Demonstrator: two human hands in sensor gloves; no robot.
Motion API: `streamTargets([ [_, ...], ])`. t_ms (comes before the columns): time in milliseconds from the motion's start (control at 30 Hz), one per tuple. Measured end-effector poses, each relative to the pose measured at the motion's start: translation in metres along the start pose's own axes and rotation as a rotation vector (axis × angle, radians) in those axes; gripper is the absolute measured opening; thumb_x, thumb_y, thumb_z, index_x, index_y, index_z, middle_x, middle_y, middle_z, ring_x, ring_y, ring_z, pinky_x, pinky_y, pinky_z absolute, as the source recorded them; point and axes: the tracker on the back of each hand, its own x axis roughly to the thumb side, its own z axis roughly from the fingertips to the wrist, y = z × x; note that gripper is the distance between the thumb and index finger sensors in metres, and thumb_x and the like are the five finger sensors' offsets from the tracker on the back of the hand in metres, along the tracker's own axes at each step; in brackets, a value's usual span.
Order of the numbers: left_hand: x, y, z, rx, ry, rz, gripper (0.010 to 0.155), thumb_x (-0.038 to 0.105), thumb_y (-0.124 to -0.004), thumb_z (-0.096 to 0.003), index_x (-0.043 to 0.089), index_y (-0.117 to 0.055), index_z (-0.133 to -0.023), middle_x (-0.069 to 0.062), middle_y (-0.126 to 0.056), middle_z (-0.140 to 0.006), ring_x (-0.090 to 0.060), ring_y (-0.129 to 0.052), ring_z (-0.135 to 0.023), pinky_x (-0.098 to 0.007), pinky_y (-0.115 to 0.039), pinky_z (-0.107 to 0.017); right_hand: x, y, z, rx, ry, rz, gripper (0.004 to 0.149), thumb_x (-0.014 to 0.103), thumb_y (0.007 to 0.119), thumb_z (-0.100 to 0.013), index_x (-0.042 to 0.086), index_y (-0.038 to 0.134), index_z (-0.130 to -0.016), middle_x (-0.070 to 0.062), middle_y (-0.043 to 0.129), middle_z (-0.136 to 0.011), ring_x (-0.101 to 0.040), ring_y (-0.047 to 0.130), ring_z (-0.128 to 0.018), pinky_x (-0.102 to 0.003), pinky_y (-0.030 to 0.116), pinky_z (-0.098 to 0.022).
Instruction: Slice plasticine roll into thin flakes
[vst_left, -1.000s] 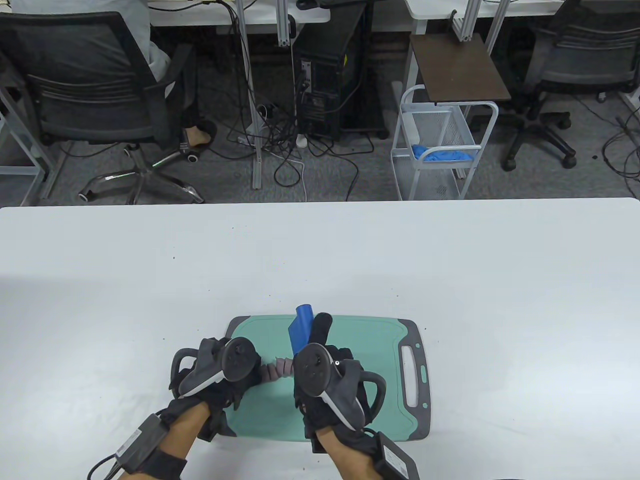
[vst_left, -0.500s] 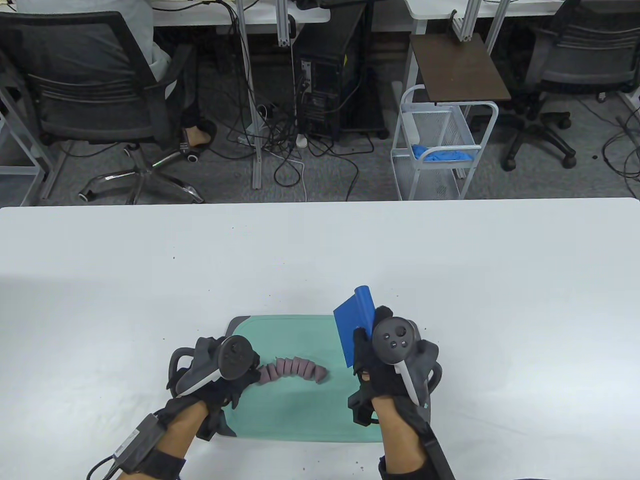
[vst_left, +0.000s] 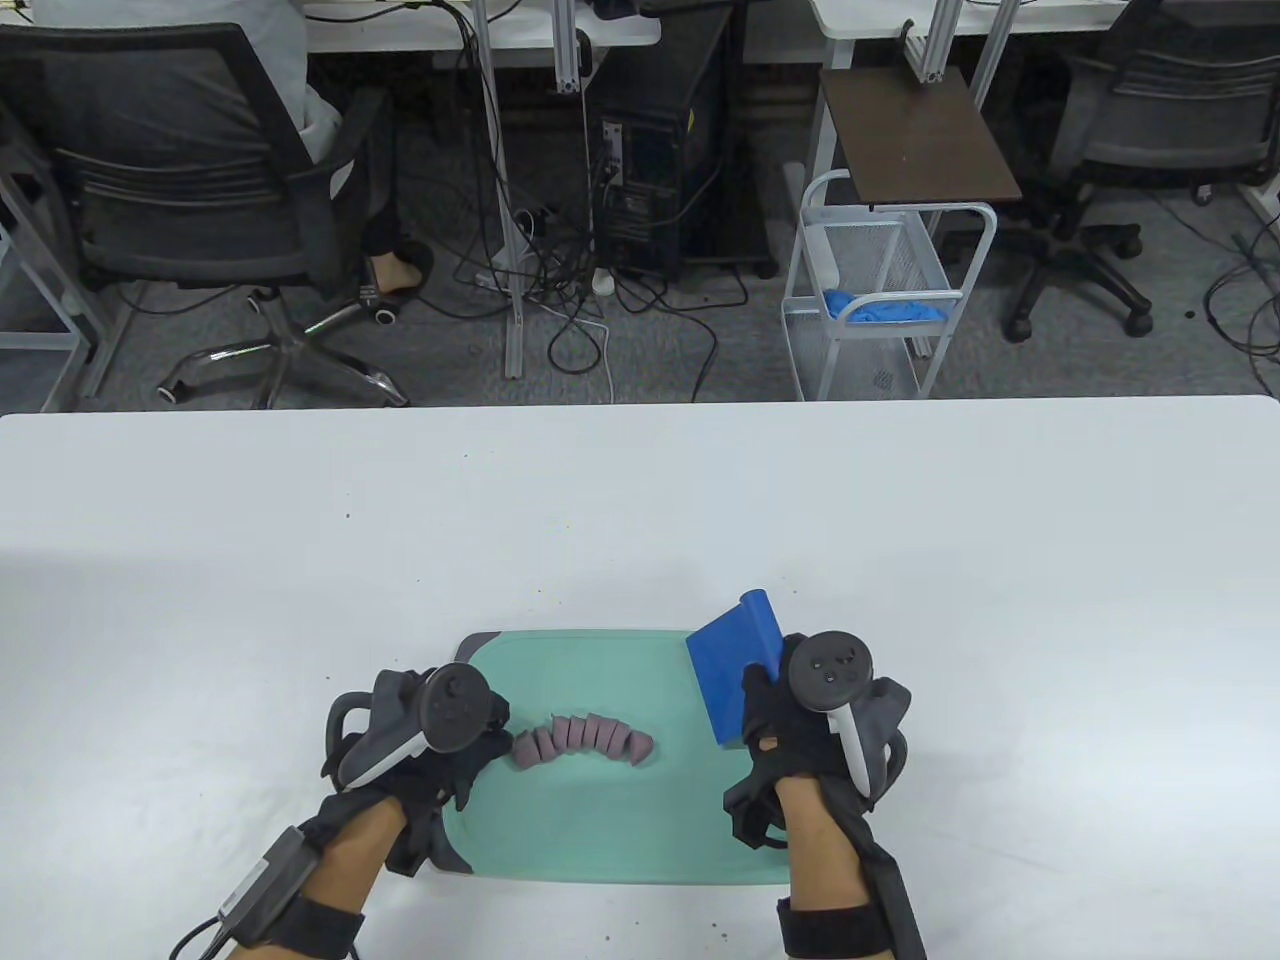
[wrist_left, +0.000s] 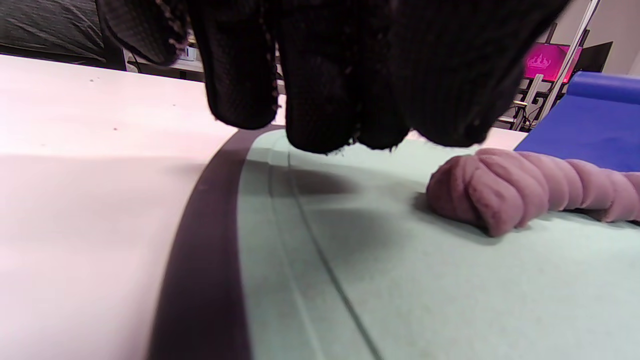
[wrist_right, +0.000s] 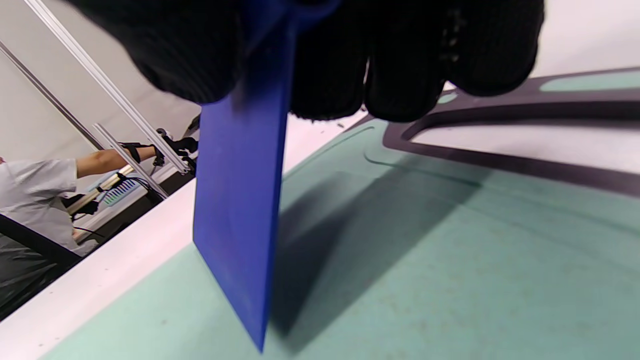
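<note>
- The right hand (vst_left: 800, 730) is gripping the blue scraper (vst_left: 733, 672), fingers clamped on its upper edge; in the right wrist view the blade (wrist_right: 240, 210) is hanging down over the board (wrist_right: 450, 260), its lower corner close to the surface, though contact cannot be told.
- A second ago that hand was over the roll with the blade down among the slices; now it is sitting off to the right side of the board, well apart from the roll. Over the last half second it is only drifting a little further right and toward the person.
- The roll (vst_left: 582, 743) is lying on the green board (vst_left: 600, 830), already cut into a curved row of slices leaning on one another, with no uncut length showing in the table view.
- The left hand (vst_left: 440, 745) is staying at the roll's left end; in the left wrist view its fingers (wrist_left: 320, 90) are hanging together just above the board beside the end slice (wrist_left: 480, 192), seemingly not touching it and holding nothing.
- Judging from this, the cutting looks finished or paused: the blade is withdrawing, and the slices look thick, so more thinning may be needed.
- The board is resting on the white tabletop (vst_left: 900, 520).
</note>
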Motion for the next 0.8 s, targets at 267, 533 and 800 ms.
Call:
streamTargets([
  [267, -0.002, 0.001, 0.001, 0.001, 0.01, 0.002, 0.046, 0.051, -0.092, -0.0299, 0.035, -0.095, -0.073, 0.008, -0.102, -0.08, -0.033, -0.092, -0.091, -0.059, -0.068, -0.071, -0.009, 0.004, -0.007, -0.014, 0.078, 0.074, 0.069, 0.039, 0.079, -0.045, 0.01, 0.057, -0.103, -0.016, 0.073, -0.085, -0.049, 0.062, -0.085, -0.063, 0.057, -0.064],
  [533, -0.004, 0.002, 0.001, -0.002, 0.016, 0.004, 0.046, 0.052, -0.091, -0.0305, 0.035, -0.095, -0.074, 0.008, -0.102, -0.079, -0.033, -0.092, -0.091, -0.059, -0.068, -0.071, -0.013, 0.01, -0.013, 0.002, 0.108, 0.14, 0.068, 0.036, 0.076, -0.046, 0.008, 0.055, -0.104, -0.019, 0.069, -0.091, -0.049, 0.056, -0.087, -0.064, 0.052, -0.066],
  [800, -0.006, 0.002, 0.001, -0.005, 0.021, 0.004, 0.046, 0.052, -0.091, -0.031, 0.035, -0.095, -0.074, 0.008, -0.102, -0.08, -0.033, -0.092, -0.091, -0.059, -0.068, -0.071, -0.01, 0.016, -0.012, -0.009, 0.087, 0.235, 0.067, 0.033, 0.076, -0.046, 0.011, 0.054, -0.105, -0.019, 0.067, -0.095, -0.049, 0.056, -0.088, -0.063, 0.052, -0.067],
])
